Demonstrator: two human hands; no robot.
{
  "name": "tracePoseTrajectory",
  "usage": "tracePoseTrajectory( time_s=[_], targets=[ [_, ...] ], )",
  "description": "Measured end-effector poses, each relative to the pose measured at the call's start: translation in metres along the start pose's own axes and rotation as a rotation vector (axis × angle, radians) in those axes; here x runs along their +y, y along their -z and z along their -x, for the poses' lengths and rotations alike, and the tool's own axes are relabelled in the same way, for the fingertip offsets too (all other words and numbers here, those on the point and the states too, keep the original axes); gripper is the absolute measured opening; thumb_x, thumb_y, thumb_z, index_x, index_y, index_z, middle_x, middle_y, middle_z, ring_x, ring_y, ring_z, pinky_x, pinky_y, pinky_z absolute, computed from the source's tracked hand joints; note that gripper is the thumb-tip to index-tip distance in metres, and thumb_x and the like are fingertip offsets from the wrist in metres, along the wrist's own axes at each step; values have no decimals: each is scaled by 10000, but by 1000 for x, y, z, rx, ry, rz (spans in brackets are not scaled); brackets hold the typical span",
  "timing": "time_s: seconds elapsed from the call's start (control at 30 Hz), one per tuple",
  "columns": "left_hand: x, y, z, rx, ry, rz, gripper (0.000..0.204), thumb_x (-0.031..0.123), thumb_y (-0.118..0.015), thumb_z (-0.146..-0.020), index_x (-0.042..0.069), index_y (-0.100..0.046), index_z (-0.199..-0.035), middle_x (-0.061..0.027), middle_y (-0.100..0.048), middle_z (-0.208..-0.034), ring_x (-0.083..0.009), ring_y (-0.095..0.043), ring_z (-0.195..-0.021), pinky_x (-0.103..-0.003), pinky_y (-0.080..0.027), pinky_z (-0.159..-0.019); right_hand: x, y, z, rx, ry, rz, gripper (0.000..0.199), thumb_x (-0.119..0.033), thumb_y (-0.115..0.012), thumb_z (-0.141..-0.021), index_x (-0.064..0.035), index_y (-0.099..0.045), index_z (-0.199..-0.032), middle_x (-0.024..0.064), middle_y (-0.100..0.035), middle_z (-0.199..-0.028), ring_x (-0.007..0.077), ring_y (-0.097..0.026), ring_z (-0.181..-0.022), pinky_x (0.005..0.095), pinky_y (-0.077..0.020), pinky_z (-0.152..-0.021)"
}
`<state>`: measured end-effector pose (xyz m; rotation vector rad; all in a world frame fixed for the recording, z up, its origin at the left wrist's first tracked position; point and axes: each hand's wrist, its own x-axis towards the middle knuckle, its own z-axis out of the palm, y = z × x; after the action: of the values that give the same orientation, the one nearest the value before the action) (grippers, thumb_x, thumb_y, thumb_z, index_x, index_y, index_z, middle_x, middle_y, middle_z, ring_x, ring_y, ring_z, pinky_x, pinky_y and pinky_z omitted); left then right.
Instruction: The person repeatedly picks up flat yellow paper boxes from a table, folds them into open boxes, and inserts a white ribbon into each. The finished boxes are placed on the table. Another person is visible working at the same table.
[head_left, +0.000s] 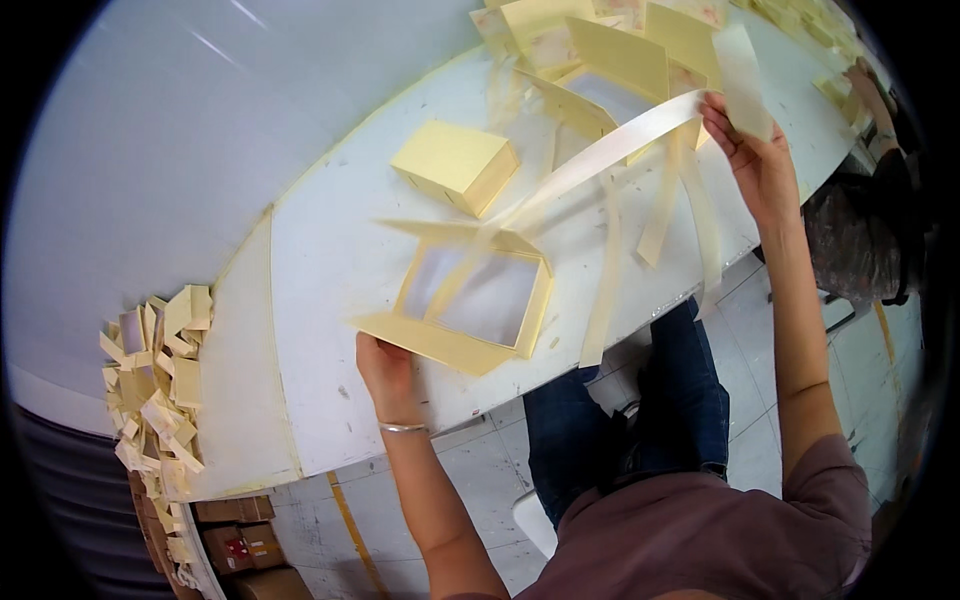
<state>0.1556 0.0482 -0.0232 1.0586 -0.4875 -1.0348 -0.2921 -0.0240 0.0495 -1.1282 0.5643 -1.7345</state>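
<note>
White worktop (330, 400). My left hand (385, 368) pins open pale yellow cardboard box (478, 300) flap; right hand (752, 160) grip closed on long cream ribbon strip (590, 160). Risk, I think: box slides if strip pulled hard.

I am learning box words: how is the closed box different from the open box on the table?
The closed box is a shut yellow block; the open box shows its pale inside, flaps spread flat. No hand touches the closed box; the left hand holds a flap of the open box. A ribbon crosses only the open box. Both are pale yellow.
</note>
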Motion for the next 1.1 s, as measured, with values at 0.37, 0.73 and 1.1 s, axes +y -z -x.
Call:
tracePoseTrajectory(
  time_s=[0.37, 0.73, 1.1],
  targets=[
    [-35, -38, -29, -309, -568, -558, 187, 197, -441, -869, 54, -406, -986, -46, -476, -887, -144, -490, -795, -277, -438, -706, -71, 21, -9, -315, 35, -506, 287, -164, -389, -918, 38, -422, -1119, 78, -517, -867, 131, -519, -759, 231, -453, -692],
    [-45, -127, -33, -371, -440, -814, 155, 198, -453, -853, 72, -365, -867, -55, -481, -748, -132, -478, -648, -291, -397, -570, 35, -196, 62, -822, 781, 1096, 102, -87, -551, -706, -39, -544, -796, 138, -536, -839, 272, -539, -755, 370, -431, -660],
    [8, -32, -58, 146, -649, -1245, 367, 252, -392, -887, -17, -372, -1136, -165, -447, -1132, -237, -425, -1042, -340, -329, -888, -26, -139, 13, -1059, -44, 1334, 99, -58, -482, -725, 25, -537, -726, 190, -571, -676, 341, -580, -679, 410, -452, -582]
  ],
)
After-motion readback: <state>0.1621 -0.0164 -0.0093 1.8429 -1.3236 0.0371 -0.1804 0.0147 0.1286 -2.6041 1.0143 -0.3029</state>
